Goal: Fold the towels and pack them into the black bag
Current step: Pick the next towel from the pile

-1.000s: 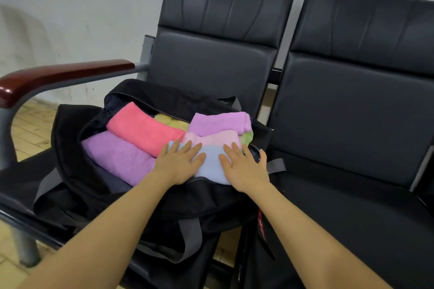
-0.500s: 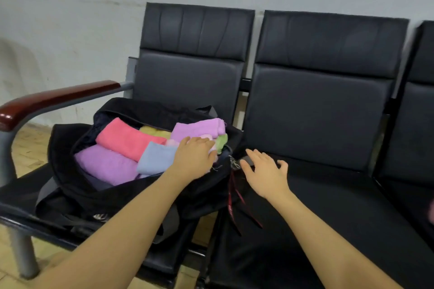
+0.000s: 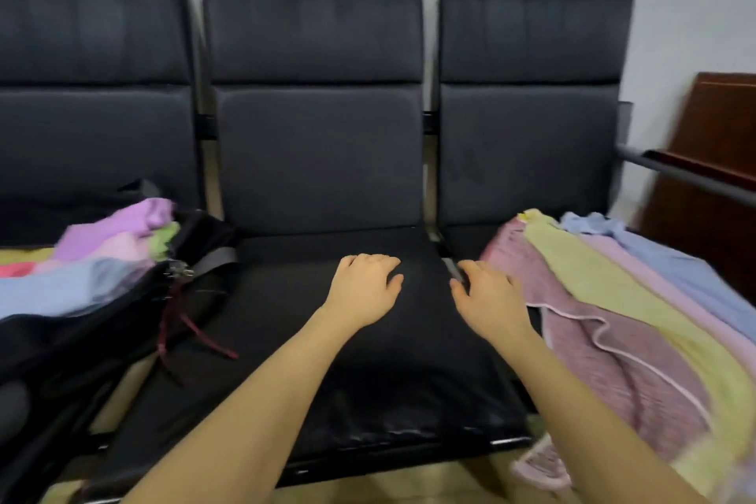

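Seats: 3 black padded leatherette seats [image 3: 319,160] in a row, smooth, slightly creased.
Bag: soft black fabric bag [image 3: 82,336] on left seat, open, holding folded terry towels [image 3: 102,258] (lilac, pink, green, pale blue); red cord hangs off it.
Unfolded: flat fuzzy towels [image 3: 613,319] on right seat, pink, yellow, lilac, blue, overlapping.
Hands: left hand [image 3: 364,291] and right hand [image 3: 491,299] over middle seat, fingers relaxed, holding nothing.
Right edge: brown wooden panel [image 3: 720,127].

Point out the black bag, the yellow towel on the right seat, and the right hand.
black bag [image 3: 196,233]: head view, its right-hand rim.
yellow towel [image 3: 581,270]: head view, middle of the strip.
right hand [image 3: 489,295]: head view, back of the hand.
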